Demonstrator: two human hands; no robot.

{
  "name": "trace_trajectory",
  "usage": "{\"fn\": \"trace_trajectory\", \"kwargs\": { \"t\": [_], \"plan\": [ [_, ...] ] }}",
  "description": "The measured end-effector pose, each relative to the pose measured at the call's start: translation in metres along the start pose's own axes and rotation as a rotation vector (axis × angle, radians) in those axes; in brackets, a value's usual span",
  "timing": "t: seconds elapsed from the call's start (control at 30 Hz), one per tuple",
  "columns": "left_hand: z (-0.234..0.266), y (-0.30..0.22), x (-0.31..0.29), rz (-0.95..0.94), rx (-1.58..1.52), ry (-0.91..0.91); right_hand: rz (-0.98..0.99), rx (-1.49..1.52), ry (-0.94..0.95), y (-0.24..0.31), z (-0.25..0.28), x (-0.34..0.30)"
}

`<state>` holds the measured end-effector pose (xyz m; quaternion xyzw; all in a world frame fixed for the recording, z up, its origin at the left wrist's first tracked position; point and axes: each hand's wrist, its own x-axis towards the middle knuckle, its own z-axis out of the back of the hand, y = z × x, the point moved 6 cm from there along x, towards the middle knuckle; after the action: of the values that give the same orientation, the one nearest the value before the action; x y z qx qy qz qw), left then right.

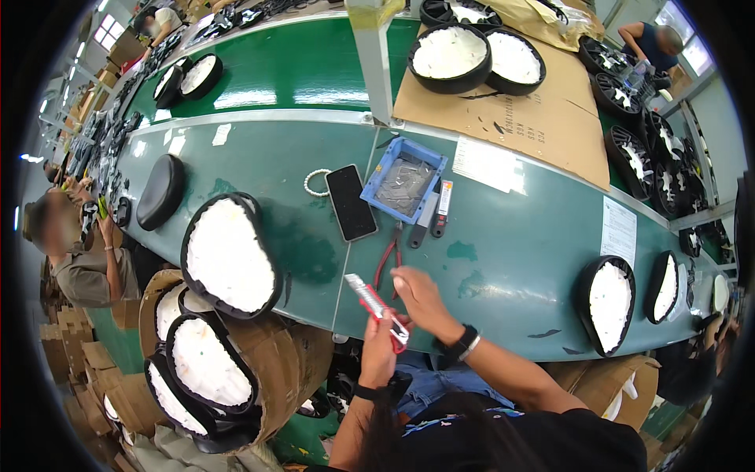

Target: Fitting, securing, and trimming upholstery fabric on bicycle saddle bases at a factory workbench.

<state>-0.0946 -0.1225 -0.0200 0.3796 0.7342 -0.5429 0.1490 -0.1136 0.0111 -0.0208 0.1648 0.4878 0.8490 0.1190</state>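
While the left hand [379, 346] pinched a red-and-silver utility knife [376, 308] at the green bench's [503, 267] near edge, the right hand [421, 297] gripped its blade end; looked like early fiddling, red-handled pliers [388, 263] lay untouched.

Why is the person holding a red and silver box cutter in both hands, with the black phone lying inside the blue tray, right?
Not quite. The head view shows the black phone lying on the green table, left of the blue tray. Both hands do hold the red and silver box cutter.

bare belt [503, 267] ahead; pliers [387, 259], phone [351, 202] left.
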Motion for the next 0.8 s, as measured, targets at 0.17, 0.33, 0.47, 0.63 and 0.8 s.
{"fn": "trace_trajectory", "kwargs": {
  "t": [0.17,0.33,0.47,0.63,0.8],
  "plan": [
    [0.023,-0.018,-0.014,0.044,-0.012,0.027,-0.204,-0.463,0.248,-0.011,-0.035,0.052],
    [-0.01,-0.023,-0.03,-0.009,0.258,0.23,-0.203,-0.615,0.283,-0.029,-0.035,0.037],
    [-0.018,-0.028,-0.047,0.06,0.179,0.37,-0.973,0.73,0.403,-0.051,0.017,-0.017],
    [-0.028,-0.021,-0.057,0.09,0.292,0.464,-0.782,0.498,0.428,0.021,0.114,-0.06],
    [-0.04,-0.013,-0.058,0.086,0.321,0.529,-0.082,-0.217,0.251,0.065,0.155,-0.061]
  ]
}}
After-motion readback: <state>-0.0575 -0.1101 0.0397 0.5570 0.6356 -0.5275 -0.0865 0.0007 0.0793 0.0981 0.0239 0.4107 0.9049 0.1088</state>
